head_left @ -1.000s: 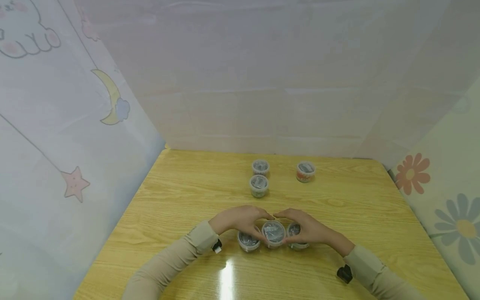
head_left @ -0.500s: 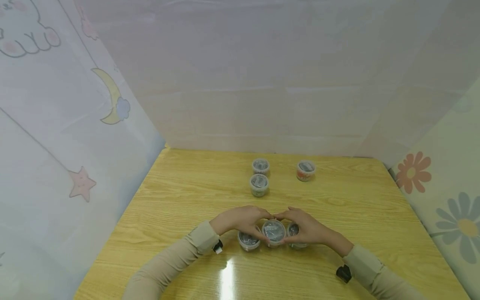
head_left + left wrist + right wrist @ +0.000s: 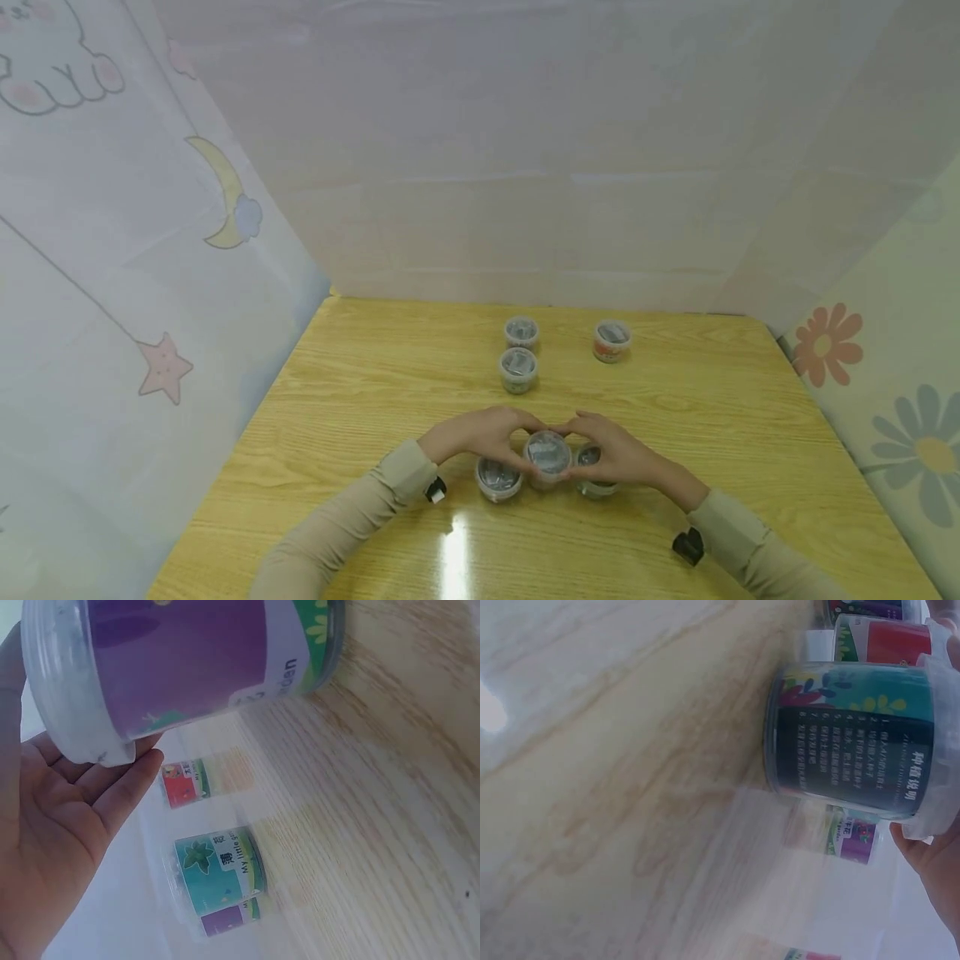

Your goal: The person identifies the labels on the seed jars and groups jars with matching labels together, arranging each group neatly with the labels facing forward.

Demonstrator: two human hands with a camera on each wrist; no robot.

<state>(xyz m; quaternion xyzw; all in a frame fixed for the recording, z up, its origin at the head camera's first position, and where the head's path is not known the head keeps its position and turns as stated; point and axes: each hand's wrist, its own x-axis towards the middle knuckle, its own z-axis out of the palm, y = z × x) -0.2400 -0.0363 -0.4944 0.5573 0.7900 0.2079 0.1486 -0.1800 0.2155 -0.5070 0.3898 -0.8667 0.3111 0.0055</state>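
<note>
Three clear-lidded planting-kit tubs stand side by side near the front. My left hand [image 3: 491, 433] and right hand [image 3: 615, 450] grip the middle tub [image 3: 547, 454] between them, thumbs at its near side and fingers meeting at its far side. The middle tub's label shows red in the right wrist view. Under my left hand is the left tub [image 3: 498, 481], whose purple label [image 3: 180, 660] fills the top of the left wrist view. My right hand partly covers the right tub [image 3: 597, 489], which bears a teal and dark printed label [image 3: 855, 742].
Farther back, a mint-green-labelled tub [image 3: 518, 371] stands in front of another tub [image 3: 521, 332] with a purple label. A red-labelled tub [image 3: 612, 342] stands apart at the back right. Printed sheeting [image 3: 525, 208] rises behind the wooden table [image 3: 360, 358].
The middle tub has risen slightly and shifted a little away from me, with both hands moving along with it. The tubs on either side and at the back have stayed in place.
</note>
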